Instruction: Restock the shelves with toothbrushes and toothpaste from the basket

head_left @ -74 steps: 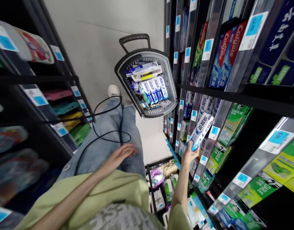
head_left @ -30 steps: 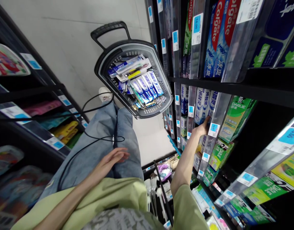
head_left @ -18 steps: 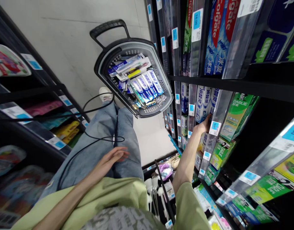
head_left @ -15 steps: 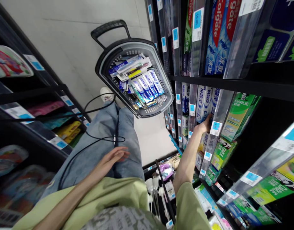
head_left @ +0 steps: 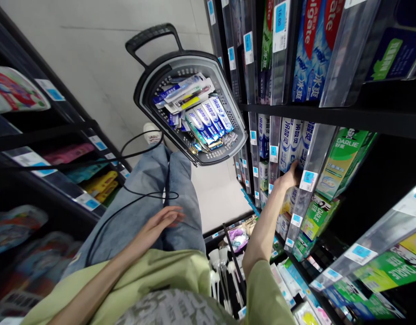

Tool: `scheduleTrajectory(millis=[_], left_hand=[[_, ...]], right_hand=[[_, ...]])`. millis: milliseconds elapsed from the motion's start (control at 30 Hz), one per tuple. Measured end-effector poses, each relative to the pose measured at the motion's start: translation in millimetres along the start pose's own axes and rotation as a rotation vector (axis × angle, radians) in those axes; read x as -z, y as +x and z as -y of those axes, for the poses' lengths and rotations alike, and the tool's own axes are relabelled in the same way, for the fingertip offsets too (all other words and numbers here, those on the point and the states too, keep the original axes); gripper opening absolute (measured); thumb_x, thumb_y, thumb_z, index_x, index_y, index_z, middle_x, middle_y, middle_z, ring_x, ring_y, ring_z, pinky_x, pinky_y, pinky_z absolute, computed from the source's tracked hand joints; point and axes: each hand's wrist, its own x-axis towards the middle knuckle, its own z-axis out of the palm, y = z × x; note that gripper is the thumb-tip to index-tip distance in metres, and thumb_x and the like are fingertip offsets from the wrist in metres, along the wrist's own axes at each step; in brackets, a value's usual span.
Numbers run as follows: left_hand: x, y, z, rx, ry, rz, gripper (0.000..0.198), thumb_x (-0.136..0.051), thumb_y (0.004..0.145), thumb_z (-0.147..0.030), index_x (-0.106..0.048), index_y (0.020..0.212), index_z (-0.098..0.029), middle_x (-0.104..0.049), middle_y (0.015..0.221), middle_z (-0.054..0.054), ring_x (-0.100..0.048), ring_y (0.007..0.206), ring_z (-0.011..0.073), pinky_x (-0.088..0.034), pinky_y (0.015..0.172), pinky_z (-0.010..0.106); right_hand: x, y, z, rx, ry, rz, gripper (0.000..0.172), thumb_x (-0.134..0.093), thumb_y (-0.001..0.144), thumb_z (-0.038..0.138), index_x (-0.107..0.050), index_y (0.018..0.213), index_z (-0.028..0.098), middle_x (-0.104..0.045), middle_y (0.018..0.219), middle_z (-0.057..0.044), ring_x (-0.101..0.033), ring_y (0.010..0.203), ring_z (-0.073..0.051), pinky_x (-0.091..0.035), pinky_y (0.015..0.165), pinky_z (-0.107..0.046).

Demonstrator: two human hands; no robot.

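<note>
While the right hand [head_left: 287, 178] is in at the shelf [head_left: 314, 158], the left hand [head_left: 164, 218] hangs above the blue jeans [head_left: 148, 174]. The right hand is in the gap between two clear front edges, at the near end of a tight row of white and blue boxes [head_left: 291, 142]. Its fingers bend in at the boxes, but the tips are partly hidden, so I cannot tell if they pinch one. A white and blue price tag [head_left: 308, 179] is on the clear edge just beside this hand. Green boxes [head_left: 345, 158] are on the other side of that edge. Red and blue boxes [head_left: 312, 54] stand past the black bar [head_left: 296, 109].

The left hand is loose. Its fingers are long and nearly straight, and they lie close together.

A grey and black basket [head_left: 240, 149] is on the pale floor [head_left: 214, 198], with its right edge near the shelves. Its handle [head_left: 153, 34] sticks up at the far left corner. More white and blue packs [head_left: 210, 119] lie side by side toward the basket's right edge. Toothbrush packs [head_left: 187, 94] lie in a pile closer to the handle. A white shoe [head_left: 152, 134] is beside the basket's left edge.
</note>
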Motion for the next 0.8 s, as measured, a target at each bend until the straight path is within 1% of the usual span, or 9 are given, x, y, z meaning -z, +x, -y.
scheduleTrajectory(millis=[100,200,300,367,433,500,600,700,800], left_hand=[[1.4,0.5,0.1,0.000,0.011,0.018,0.049,-0.072,0.084,-0.050,-0.070,0.117,-0.013,-0.081,0.097,0.006,-0.076,0.093,0.0248,-0.060,0.080,0.034],[0.6,0.2,-3.2,0.004,0.021,0.032,0.053,-0.073,0.082,-0.053,-0.069,0.118,-0.014,-0.080,0.102,0.008,-0.075,0.096,0.0271,-0.060,0.085,0.039],[-0.9,0.3,-9.5,0.009,0.029,0.022,0.056,-0.073,0.080,-0.058,-0.070,0.115,-0.015,-0.080,0.101,0.009,-0.075,0.096,0.0298,-0.059,0.086,0.042],[-1.4,0.2,-16.1,0.020,0.037,0.039,0.058,-0.074,0.078,-0.061,-0.070,0.114,-0.016,-0.080,0.102,0.010,-0.075,0.097,0.0307,-0.059,0.086,0.042],[-1.7,-0.6,-24.1,0.038,0.051,0.055,0.059,-0.076,0.076,-0.064,-0.070,0.113,-0.019,-0.080,0.103,0.011,-0.075,0.098,0.0309,-0.059,0.087,0.041],[-1.4,-1.5,-31.9,0.047,0.064,0.058,0.059,-0.076,0.075,-0.066,-0.070,0.111,-0.020,-0.080,0.103,0.011,-0.075,0.099,0.0308,-0.059,0.088,0.041],[0.7,-1.4,-39.9,0.052,0.062,0.056,0.057,-0.074,0.076,-0.066,-0.070,0.111,-0.021,-0.079,0.103,0.010,-0.074,0.099,0.0304,-0.059,0.089,0.042],[4.6,0.4,-44.3,0.067,0.042,0.041,0.059,-0.075,0.074,-0.068,-0.070,0.110,-0.021,-0.079,0.103,0.010,-0.074,0.098,0.0307,-0.058,0.088,0.042],[7.2,1.2,-50.0,0.068,0.003,0.029,0.057,-0.076,0.076,-0.065,-0.071,0.111,-0.021,-0.078,0.104,0.010,-0.073,0.097,0.0297,-0.058,0.087,0.041]], right_hand=[[10.0,-30.7,9.5,-0.012,0.041,0.041,0.051,-0.047,0.101,0.039,-0.048,0.146,0.014,-0.044,0.159,-0.025,-0.048,0.148,-0.031,-0.039,0.122,-0.054],[20.5,-81.9,23.0,-0.036,0.061,0.085,0.069,-0.054,0.099,0.042,-0.028,0.156,0.013,-0.029,0.166,-0.027,-0.033,0.157,-0.031,-0.038,0.123,-0.054],[21.9,-135.5,39.2,-0.012,0.047,0.139,0.070,-0.061,0.097,0.046,-0.028,0.154,0.021,-0.029,0.167,-0.022,-0.030,0.158,-0.028,-0.033,0.126,-0.054],[14.4,-163.0,49.5,-0.011,0.108,0.193,0.065,-0.062,0.097,0.045,-0.033,0.150,0.023,-0.034,0.164,-0.020,-0.036,0.155,-0.027,-0.034,0.126,-0.053],[0.7,-182.1,58.2,-0.080,0.213,0.307,0.061,-0.060,0.097,0.044,-0.034,0.148,0.023,-0.041,0.159,-0.020,-0.046,0.148,-0.026,-0.041,0.121,-0.052],[-16.9,-194.8,64.5,-0.197,0.307,0.463,0.061,-0.060,0.096,0.046,-0.036,0.147,0.022,-0.048,0.154,-0.021,-0.055,0.140,-0.026,-0.048,0.115,-0.051],[-47.7,-208.4,69.3,-0.331,0.403,0.665,0.065,-0.067,0.092,0.047,-0.041,0.145,0.020,-0.056,0.146,-0.020,-0.062,0.130,-0.025,-0.051,0.111,-0.048],[-87.2,-222.0,68.1,-0.403,0.484,0.784,0.066,-0.071,0.088,0.045,-0.044,0.142,0.020,-0.063,0.140,-0.018,-0.064,0.125,-0.022,-0.051,0.110,-0.044],[-139.3,-238.1,62.5,-0.522,0.438,0.907,0.061,-0.066,0.091,0.041,-0.042,0.142,0.019,-0.067,0.137,-0.016,-0.067,0.122,-0.018,-0.052,0.107,-0.037]])
